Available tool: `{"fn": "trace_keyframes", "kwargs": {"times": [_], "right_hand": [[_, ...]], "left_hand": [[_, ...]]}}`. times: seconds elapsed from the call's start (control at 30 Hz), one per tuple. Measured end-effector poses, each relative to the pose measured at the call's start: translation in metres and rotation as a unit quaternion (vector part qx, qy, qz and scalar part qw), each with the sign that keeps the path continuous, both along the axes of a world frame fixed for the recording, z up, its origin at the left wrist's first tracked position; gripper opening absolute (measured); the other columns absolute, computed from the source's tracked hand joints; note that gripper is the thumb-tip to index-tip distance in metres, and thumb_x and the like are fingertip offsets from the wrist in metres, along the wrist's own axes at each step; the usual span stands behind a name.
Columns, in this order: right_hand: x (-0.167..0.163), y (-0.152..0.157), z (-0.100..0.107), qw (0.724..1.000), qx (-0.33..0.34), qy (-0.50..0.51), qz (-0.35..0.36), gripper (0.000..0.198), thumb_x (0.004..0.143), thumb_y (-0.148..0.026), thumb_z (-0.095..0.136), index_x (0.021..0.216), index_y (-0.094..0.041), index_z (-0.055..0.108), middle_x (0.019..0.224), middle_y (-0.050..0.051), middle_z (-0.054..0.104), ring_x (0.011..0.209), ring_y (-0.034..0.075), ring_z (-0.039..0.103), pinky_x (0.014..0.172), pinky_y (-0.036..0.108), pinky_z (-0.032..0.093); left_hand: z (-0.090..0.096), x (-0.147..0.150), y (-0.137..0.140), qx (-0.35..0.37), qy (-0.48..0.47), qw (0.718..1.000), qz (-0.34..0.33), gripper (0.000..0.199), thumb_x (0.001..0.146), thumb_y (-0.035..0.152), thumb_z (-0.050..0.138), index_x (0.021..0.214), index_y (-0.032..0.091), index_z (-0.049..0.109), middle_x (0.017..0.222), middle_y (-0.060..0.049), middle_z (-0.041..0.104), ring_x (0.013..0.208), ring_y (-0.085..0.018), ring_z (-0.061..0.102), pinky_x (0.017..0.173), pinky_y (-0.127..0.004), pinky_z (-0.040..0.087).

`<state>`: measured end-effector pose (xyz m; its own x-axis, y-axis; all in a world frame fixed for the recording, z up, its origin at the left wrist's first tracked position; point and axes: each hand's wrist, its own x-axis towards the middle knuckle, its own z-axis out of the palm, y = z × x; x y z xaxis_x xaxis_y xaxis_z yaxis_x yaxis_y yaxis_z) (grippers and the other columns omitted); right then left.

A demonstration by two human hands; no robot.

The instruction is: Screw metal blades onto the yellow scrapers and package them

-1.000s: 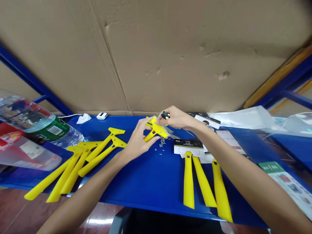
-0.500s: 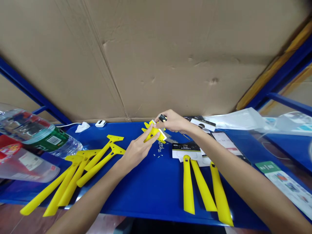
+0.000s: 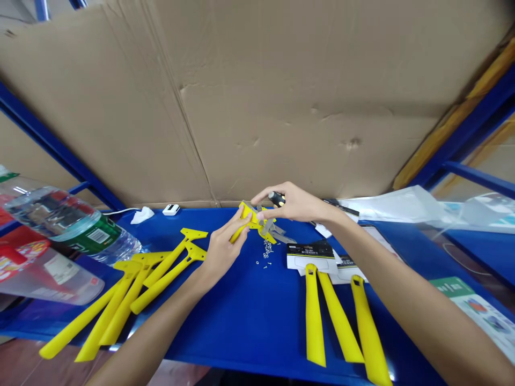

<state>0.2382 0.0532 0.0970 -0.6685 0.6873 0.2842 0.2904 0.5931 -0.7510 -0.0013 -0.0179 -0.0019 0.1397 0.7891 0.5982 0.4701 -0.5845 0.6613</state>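
Observation:
My left hand [image 3: 227, 238] is closed around a yellow scraper head [image 3: 248, 214], with a thin grey strip along its upper edge. My right hand [image 3: 300, 202] holds a black-handled screwdriver [image 3: 277, 199] tucked in its fingers. The right fingertips reach to the scraper head's right side; whether they pinch anything else I cannot tell. Just beyond and below lie more yellow scraper parts [image 3: 267, 234] and loose grey blade-like strips [image 3: 281, 234]. Small screws and nuts [image 3: 266, 250] are scattered on the blue shelf [image 3: 241, 311] below the hands.
Several yellow T-shaped scraper handles [image 3: 161, 284] lie at left, beside a water bottle [image 3: 80, 220] and a plastic jug [image 3: 60, 273]. Yellow handles on printed cards [image 3: 311, 257] lie at right, near a phone [image 3: 380, 238] and a leaflet [image 3: 475, 305]. Cardboard [image 3: 257, 107] stands behind.
A white strip seen along the scraper head is no longer visible there; a grey edge shows instead. My right fingers have opened somewhat around the screwdriver. The view has shifted slightly.

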Motion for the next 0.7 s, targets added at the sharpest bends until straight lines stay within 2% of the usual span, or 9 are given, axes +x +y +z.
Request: {"fn": "trace_keyframes", "kwargs": {"times": [0.17, 0.33, 0.47, 0.63, 0.7], "right_hand": [[0.0011, -0.0013, 0.001, 0.999, -0.01, 0.013, 0.046, 0.035, 0.086, -0.045, 0.086, 0.116, -0.027, 0.084, 0.131, 0.005, 0.081, 0.122, 0.026, 0.074, 0.11, 0.042, 0.053], [0.001, -0.0019, 0.0004, 0.999, -0.01, 0.013, 0.047, 0.034, 0.084, -0.045, 0.088, 0.115, -0.029, 0.084, 0.135, 0.004, 0.079, 0.125, 0.027, 0.073, 0.112, 0.045, 0.053], [-0.0007, -0.0006, -0.0037, 0.997, 0.03, 0.038, 0.057, 0.036, 0.086, -0.044, 0.087, 0.119, -0.03, 0.083, 0.132, 0.004, 0.08, 0.126, 0.026, 0.073, 0.114, 0.044, 0.052], [-0.0049, -0.0019, -0.0076, 0.992, 0.089, 0.045, 0.072, 0.034, 0.093, -0.039, 0.081, 0.127, -0.031, 0.08, 0.138, 0.003, 0.077, 0.131, 0.024, 0.07, 0.118, 0.044, 0.05], [-0.0069, -0.0033, -0.0075, 0.991, 0.109, 0.043, 0.068, 0.035, 0.094, -0.039, 0.08, 0.128, -0.029, 0.08, 0.141, 0.005, 0.076, 0.132, 0.024, 0.069, 0.118, 0.043, 0.05]], "left_hand": [[0.0046, 0.0018, -0.0023, 0.03, 0.02, 0.999, 0.017, 0.03, 0.102, 0.022, 0.066, 0.128, 0.026, 0.079, 0.157, -0.012, 0.061, 0.097, -0.026, 0.082, 0.089, -0.048, 0.071], [0.0029, 0.0018, -0.0015, 0.074, 0.025, 0.997, 0.021, 0.028, 0.103, 0.02, 0.065, 0.125, 0.025, 0.08, 0.154, -0.013, 0.064, 0.095, -0.025, 0.082, 0.095, -0.047, 0.069], [0.0018, -0.0001, -0.0032, 0.067, 0.017, 0.997, 0.023, 0.029, 0.104, 0.023, 0.064, 0.127, 0.026, 0.08, 0.153, -0.011, 0.066, 0.079, -0.02, 0.08, 0.082, -0.041, 0.071], [0.0005, -0.001, -0.0046, 0.049, -0.013, 0.998, 0.029, 0.026, 0.102, 0.026, 0.067, 0.123, 0.025, 0.082, 0.149, -0.013, 0.069, 0.08, -0.021, 0.08, 0.065, -0.034, 0.068], [0.002, 0.0006, -0.0049, 0.023, -0.052, 0.998, 0.014, 0.023, 0.1, 0.028, 0.07, 0.12, 0.024, 0.081, 0.145, -0.014, 0.071, 0.077, -0.019, 0.078, 0.056, -0.03, 0.064]]}}
